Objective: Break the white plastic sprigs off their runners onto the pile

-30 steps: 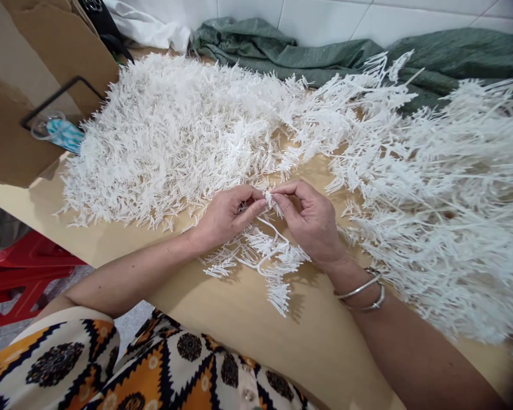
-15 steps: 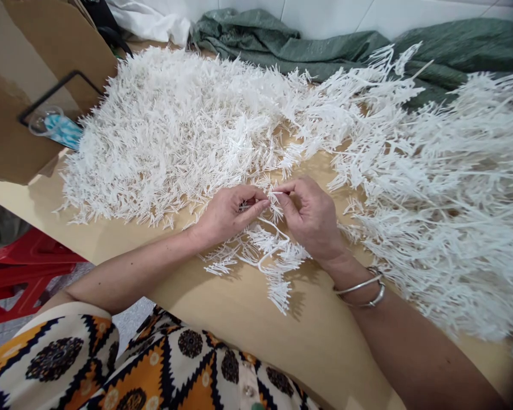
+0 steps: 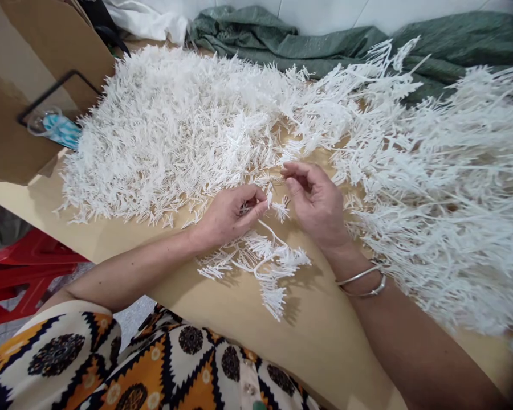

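Note:
My left hand (image 3: 235,213) is closed, thumb and forefinger pinching a white branched sprig (image 3: 271,256) that looks like plastic. The sprig's stem hangs below my fingers, and its bristly tips spread over the table. To the right, my right hand (image 3: 314,202) is apart from the sprig, with a gap between thumb and forefinger and nothing visible between them. Beyond my left hand lies a broad heap of small white bristly pieces (image 3: 175,131). A pile of longer white branches (image 3: 453,199) covers the right side.
A cardboard box (image 3: 34,80) stands at the left, with a black wire handle and a blue-and-white packet (image 3: 62,130) by it. Bunched green sheeting (image 3: 273,42) lies along the tiled wall. A red stool (image 3: 29,273) is beside the tan table (image 3: 320,336).
My right hand has come away from the sprig, moving up and right, and its fingers have parted. My left hand keeps its pinch. The hanging sprig has shifted slightly.

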Demonstrator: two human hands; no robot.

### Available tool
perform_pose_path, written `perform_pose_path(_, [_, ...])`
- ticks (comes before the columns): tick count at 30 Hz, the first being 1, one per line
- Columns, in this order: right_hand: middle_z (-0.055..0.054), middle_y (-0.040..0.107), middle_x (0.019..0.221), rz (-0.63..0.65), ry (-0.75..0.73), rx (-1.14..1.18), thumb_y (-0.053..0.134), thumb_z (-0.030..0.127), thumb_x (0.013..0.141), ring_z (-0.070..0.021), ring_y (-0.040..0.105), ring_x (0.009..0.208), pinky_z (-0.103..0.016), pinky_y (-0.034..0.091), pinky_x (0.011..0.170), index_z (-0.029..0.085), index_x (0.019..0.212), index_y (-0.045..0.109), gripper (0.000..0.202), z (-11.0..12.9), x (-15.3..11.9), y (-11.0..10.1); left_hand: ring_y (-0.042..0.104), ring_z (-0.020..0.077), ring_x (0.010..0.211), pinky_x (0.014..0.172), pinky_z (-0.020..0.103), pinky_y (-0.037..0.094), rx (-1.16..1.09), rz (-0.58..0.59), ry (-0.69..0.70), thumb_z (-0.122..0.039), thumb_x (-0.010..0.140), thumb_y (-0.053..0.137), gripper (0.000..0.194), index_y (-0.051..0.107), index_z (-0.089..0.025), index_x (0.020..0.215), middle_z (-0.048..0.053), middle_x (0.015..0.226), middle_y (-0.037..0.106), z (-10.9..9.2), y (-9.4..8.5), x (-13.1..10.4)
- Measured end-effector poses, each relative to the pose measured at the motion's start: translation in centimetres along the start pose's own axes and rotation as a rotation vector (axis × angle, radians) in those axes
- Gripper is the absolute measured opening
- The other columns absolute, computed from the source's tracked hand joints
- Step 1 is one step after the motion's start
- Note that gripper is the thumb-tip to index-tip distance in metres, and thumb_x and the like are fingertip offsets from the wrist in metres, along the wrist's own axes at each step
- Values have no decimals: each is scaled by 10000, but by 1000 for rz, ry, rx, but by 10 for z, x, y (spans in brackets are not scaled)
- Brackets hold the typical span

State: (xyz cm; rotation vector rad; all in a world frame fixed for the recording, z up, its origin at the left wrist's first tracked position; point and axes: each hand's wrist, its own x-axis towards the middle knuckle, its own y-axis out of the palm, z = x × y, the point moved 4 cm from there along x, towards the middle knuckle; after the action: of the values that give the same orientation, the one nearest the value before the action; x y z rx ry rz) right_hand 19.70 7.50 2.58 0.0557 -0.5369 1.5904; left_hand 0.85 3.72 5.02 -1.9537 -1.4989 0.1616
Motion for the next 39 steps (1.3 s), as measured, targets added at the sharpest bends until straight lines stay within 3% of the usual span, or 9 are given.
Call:
perform_pose_path(5, [-79, 744, 1265, 179, -86, 14, 679, 499, 992, -235, 697, 1187, -464, 561, 1081, 280, 1234, 721, 329, 21, -3, 4, 554, 80, 639, 634, 219, 440, 26, -24, -65, -300, 995, 596, 189, 676, -173, 882, -10, 747, 691, 9, -4, 2])
perform_pose_path(8, [-57, 760, 1238, 256, -254, -31, 783, 401, 931, -256, 690, 1209, -508, 532, 1111, 306, 1156, 733, 249, 29, -6, 10, 554, 87, 639, 633, 229, 435, 52, -26, -43, -303, 986, 595, 197, 691, -173, 873, -3, 739, 695, 9, -3, 1])
perform_pose_path(11, [-32, 772, 1068, 193, -260, -55, 690, 272, 995, -224, 715, 1071, -473, 559, 1019, 297, 1009, 708, 33, 27, -8, 13, 595, 89, 669, 655, 229, 457, 28, 8, -40, -306, 990, 620, 187, 731, -172, 918, 9, 785, 738, 9, 0, 1])
perform_pose_path(20, [15, 627, 740, -32, -34, -214, 647, 286, 985, -156, 555, 648, -352, 481, 649, 255, 845, 595, 152, 1, 4, -4, 690, 103, 778, 743, 235, 541, -137, 232, 67, -345, 1020, 658, 195, 758, -182, 980, 31, 887, 795, -14, 8, -3])
perform_pose_path(23, [-16, 722, 889, -92, -32, -123, 678, 262, 962, -184, 669, 802, -383, 558, 776, 257, 963, 676, 5, -2, 7, -9, 634, 88, 721, 695, 224, 511, -98, 138, 60, -334, 1027, 642, 191, 728, -170, 978, 22, 852, 757, -13, 7, -4])
perform_pose_path(28, [-62, 766, 1160, 17, -54, -53, 613, 385, 1037, -210, 714, 1057, -422, 583, 977, 273, 1158, 734, 204, 15, 0, -1, 489, 73, 599, 611, 228, 426, -71, -101, -100, -389, 1025, 635, 221, 684, -180, 975, -38, 695, 606, 6, -4, -2])
perform_pose_path(31, [-56, 789, 1095, 101, 19, -4, 561, 443, 1067, -203, 725, 999, -413, 594, 943, 275, 1101, 762, 264, 20, -3, 3, 484, 78, 610, 640, 242, 428, -65, -138, -117, -400, 1016, 641, 221, 682, -187, 973, -43, 687, 587, 10, -7, -1])
perform_pose_path(34, [-31, 799, 1007, 179, 55, 91, 685, 381, 1000, -181, 728, 887, -366, 607, 836, 264, 1042, 766, 149, 18, -4, 7, 493, 85, 620, 646, 249, 429, -50, -154, -131, -421, 1018, 633, 236, 687, -194, 983, -40, 689, 586, 10, -9, -1])
perform_pose_path(39, [13, 702, 794, 144, 58, 56, 720, 290, 955, -126, 610, 681, -285, 531, 646, 247, 909, 729, 64, 14, -4, 9, 476, 87, 604, 607, 240, 407, -51, -114, -141, -487, 982, 686, 306, 737, -199, 1071, -39, 684, 593, 14, -7, -2])
